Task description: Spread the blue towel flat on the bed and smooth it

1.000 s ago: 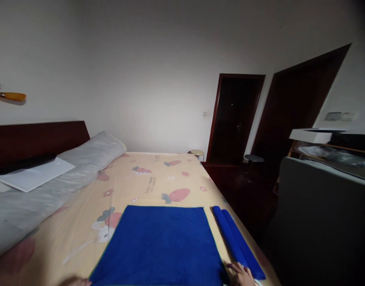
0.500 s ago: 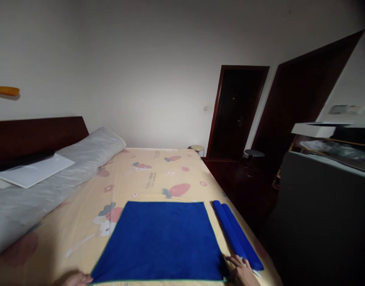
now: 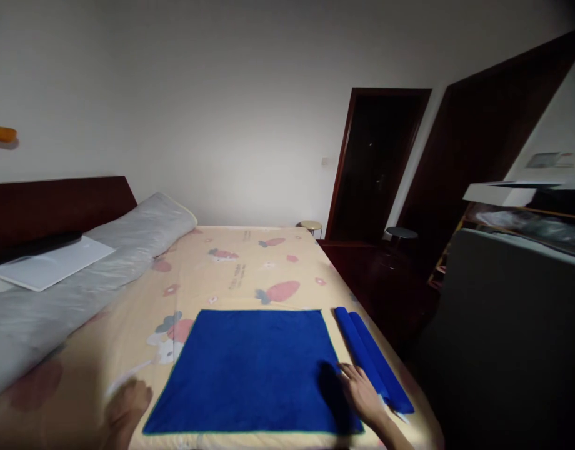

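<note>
between both open grips, left (image 3: 128,403) and right (image 3: 362,394), the blue towel (image 3: 254,369) lies flat.

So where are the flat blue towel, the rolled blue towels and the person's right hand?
flat blue towel (image 3: 254,369): head view, middle of the cloth.
rolled blue towels (image 3: 369,356): head view, mid-length of the rolls.
right hand (image 3: 361,394): head view, back of the hand.

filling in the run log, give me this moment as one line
left hand: open, on bed sheet beside flat blue towel | right hand: open, at towel's right edge | rolled blue towels: right of it
</note>
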Motion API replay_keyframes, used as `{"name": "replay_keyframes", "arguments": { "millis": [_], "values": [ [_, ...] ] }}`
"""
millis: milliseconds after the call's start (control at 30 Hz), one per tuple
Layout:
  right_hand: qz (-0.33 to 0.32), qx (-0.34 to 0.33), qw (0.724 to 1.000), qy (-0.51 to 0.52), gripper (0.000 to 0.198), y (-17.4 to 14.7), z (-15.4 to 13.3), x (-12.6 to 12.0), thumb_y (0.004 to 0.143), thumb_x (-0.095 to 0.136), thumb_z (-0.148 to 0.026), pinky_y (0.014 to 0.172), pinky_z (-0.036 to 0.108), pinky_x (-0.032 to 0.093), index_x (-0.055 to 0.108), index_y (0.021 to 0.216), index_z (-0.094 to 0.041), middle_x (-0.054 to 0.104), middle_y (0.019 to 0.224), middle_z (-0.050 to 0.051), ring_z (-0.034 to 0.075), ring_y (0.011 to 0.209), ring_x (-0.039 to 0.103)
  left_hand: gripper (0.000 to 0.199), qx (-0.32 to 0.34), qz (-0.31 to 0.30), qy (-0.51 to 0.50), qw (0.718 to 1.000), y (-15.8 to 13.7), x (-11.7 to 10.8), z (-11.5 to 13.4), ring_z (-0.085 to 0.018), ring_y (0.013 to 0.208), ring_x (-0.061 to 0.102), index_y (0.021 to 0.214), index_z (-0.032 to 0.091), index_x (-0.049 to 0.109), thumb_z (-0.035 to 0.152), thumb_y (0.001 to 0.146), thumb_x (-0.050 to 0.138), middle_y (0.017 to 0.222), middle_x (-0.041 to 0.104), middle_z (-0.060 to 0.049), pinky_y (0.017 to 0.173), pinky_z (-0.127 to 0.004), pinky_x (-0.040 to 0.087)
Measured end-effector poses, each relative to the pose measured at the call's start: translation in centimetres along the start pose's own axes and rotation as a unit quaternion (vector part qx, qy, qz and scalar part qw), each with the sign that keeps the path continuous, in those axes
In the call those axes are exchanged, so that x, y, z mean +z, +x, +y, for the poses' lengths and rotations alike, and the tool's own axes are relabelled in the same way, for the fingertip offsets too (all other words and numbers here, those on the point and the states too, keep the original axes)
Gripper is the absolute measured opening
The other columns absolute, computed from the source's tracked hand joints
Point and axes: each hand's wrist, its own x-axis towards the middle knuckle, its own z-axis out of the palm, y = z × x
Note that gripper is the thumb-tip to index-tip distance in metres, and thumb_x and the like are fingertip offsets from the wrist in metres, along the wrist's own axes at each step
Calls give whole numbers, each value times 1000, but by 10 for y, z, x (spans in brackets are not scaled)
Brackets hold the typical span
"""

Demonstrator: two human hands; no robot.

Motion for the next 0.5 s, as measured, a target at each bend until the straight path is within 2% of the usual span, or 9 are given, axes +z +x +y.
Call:
{"name": "replay_keyframes", "arguments": {
  "millis": [67,100,133,233,333,400,500],
  "values": [
    [-6,-2,1000,18,49,26,-25,11,89,29,-28,117,55,32,54,130,-19,46,149,12,27,140,41,38,21,14,62,998,6,16,26,-29,113,62,111,7,61,32,88,44,116,68,-19,101,-56,47],
    [-7,-1,1000,24,50,39,-39,19,89,30,-29,117,55,32,47,136,-20,41,152,10,26,143,37,43,53,24,83,995,7,29,40,-31,121,57,117,3,57,27,89,37,124,64,-25,106,-56,42],
    [-4,2,1000,29,52,50,-53,29,90,29,-31,118,54,31,40,140,-20,36,155,9,25,145,33,48,87,32,97,991,5,44,55,-32,129,52,126,2,52,25,89,32,133,60,-26,110,-54,38],
    [6,6,999,48,54,76,-99,62,91,23,-27,120,51,29,29,144,-17,29,157,9,23,147,26,54,177,42,118,976,-9,98,97,-24,144,37,141,12,36,23,90,23,154,42,-14,116,-44,36],
    [7,-5,998,69,58,85,-143,95,87,21,-12,121,47,30,27,144,-16,27,156,8,21,146,24,57,282,62,157,944,-29,151,127,-18,143,38,144,19,27,15,88,19,155,40,-7,116,-43,38],
    [2,-20,997,81,60,84,-167,116,85,24,-10,122,45,29,24,144,-18,26,156,6,20,146,23,59,318,36,169,932,-42,182,136,-16,144,35,145,23,18,12,87,18,157,36,-2,119,-43,36],
    [2,-51,993,106,57,75,-187,144,89,29,-20,121,45,33,18,145,-25,27,156,3,21,144,28,62,343,-19,187,920,-59,220,135,-18,145,34,144,27,13,12,85,24,157,34,0,119,-45,37]
  ]
}}
